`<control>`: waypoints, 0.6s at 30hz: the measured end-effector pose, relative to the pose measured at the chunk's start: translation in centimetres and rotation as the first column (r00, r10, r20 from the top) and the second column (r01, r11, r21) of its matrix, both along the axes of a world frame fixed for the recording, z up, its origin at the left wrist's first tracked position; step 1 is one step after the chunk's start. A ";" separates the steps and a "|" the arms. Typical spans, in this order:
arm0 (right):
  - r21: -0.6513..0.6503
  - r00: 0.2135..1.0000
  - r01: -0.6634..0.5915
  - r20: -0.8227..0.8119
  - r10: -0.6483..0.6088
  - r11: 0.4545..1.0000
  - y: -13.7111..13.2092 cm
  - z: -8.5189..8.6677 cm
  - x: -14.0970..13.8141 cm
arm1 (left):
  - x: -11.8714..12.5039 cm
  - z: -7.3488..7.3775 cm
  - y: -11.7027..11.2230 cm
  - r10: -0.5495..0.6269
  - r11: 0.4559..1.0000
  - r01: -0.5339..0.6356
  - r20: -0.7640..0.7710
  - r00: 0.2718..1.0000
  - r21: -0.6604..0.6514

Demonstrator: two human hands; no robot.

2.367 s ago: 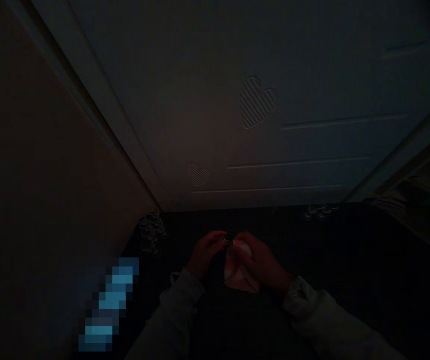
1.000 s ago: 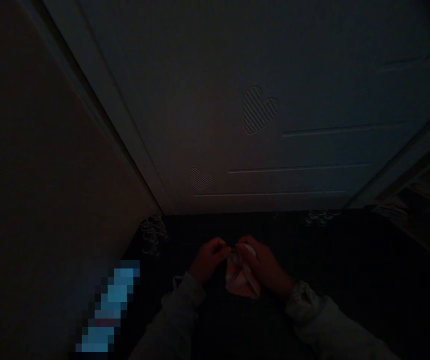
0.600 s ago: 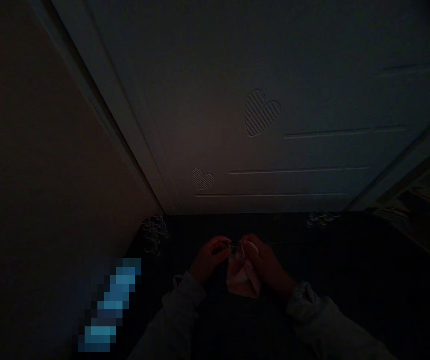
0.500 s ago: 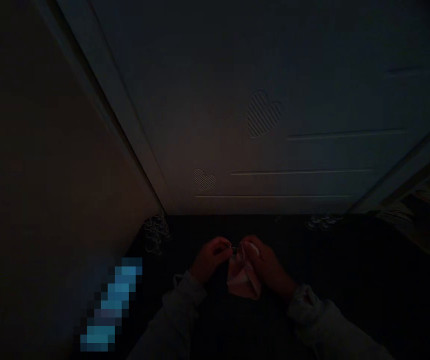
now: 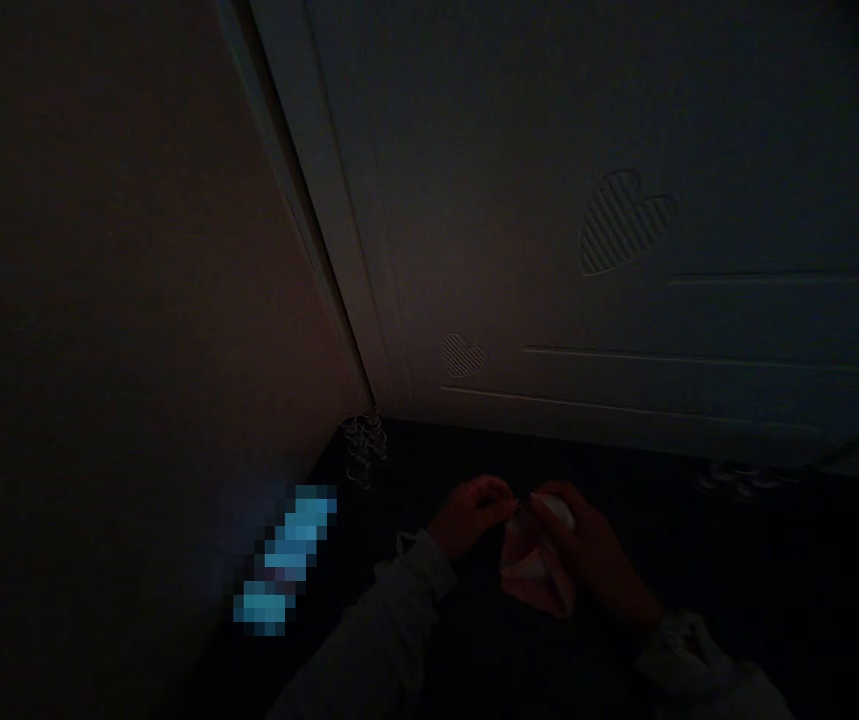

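The scene is very dark. A folded pink-and-white piece (image 5: 541, 578), seemingly cloth, hangs from my right hand (image 5: 590, 545), whose thumb and fingers are closed around its upper part. Facing it from the left, my left hand (image 5: 474, 510) pinches at the top left corner of the cloth. A tiny glint shows at those fingertips, but what they grip is too small and dark to make out. Both hands are close together, just above a dark table (image 5: 466, 640).
Several shiny ring-like pieces (image 5: 363, 445) are heaped in the back left corner, with a similar heap (image 5: 736, 480) at the back right. A blurred glowing screen (image 5: 286, 560) is at the left. A wall (image 5: 249, 300) and a white panel with carved hearts (image 5: 624, 225) border the table.
The view has swung left, so everything appears shifted to the right. My hands stay close at the cloth, with the left fingertips still at its upper corner.
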State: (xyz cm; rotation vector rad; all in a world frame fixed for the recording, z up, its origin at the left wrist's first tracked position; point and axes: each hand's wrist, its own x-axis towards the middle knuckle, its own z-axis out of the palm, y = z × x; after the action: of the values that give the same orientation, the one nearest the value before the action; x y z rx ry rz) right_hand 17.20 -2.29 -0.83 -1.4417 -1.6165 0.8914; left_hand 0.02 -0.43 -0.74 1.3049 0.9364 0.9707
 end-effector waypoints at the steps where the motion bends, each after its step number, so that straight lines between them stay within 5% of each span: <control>1: -0.003 1.000 -0.006 0.004 0.006 1.000 0.0 0.0 0.0 | 0.0 -0.1 0.0 -0.003 1.000 0.003 0.001 1.000 0.005; 18: 0.060 1.000 -0.024 0.002 0.024 0.998 -0.1 -0.3 0.2 | 0.1 -0.2 0.1 -0.008 1.000 0.008 0.020 1.000 -0.012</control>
State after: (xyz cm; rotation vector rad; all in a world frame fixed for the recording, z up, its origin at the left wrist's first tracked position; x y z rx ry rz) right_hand 17.42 -2.35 -1.15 -1.3852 -1.6510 0.8481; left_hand 0.16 -0.38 -0.97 1.2863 0.9199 0.9689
